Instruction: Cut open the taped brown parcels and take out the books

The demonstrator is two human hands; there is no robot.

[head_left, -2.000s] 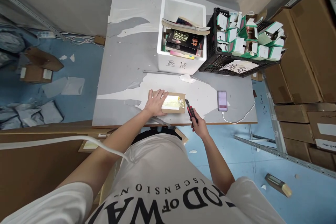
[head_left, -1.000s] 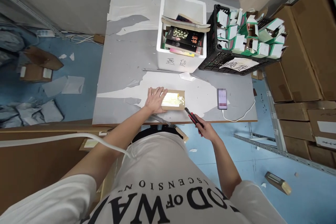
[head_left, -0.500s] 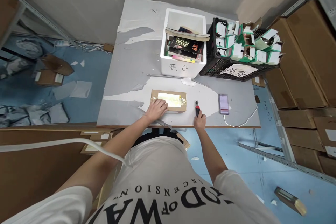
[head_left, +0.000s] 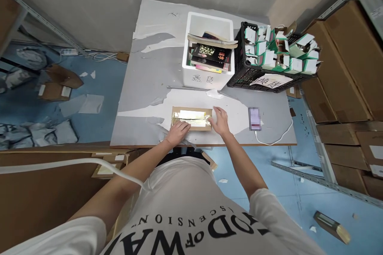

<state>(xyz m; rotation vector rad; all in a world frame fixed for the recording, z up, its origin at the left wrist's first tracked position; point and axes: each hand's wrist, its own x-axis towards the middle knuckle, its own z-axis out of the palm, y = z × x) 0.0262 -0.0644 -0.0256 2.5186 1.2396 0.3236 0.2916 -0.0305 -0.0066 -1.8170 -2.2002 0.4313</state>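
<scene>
Right now, the brown box [head_left: 194,122] lies flat on the grey and white table [head_left: 140,79], near the edge by the person's tummy. It sits between the two hands. A long dark line runs across its top, through the shiny tape and by the white label [head_left: 188,114]. That line looks like a cut, so the cutting part seems mostly done. The top flaps are still down, though, and nothing from inside can be seen. So the opening part looks not yet done, and the box is still full or not, one cannot tell.

The left hand [head_left: 178,130] rests on the near left side of the box, with its fingers close together. Its thumb is hard to see, so one cannot tell if it pinches. The right hand [head_left: 220,121] is spread fairly wide at the right end, with its thumb touching the box and no thing showing in it.

A phone [head_left: 255,118] lies off to the right. Behind the box stand a white tub [head_left: 206,83] with books [head_left: 211,55] and a black crate [head_left: 239,76] of small green and white boxes [head_left: 268,59].
</scene>
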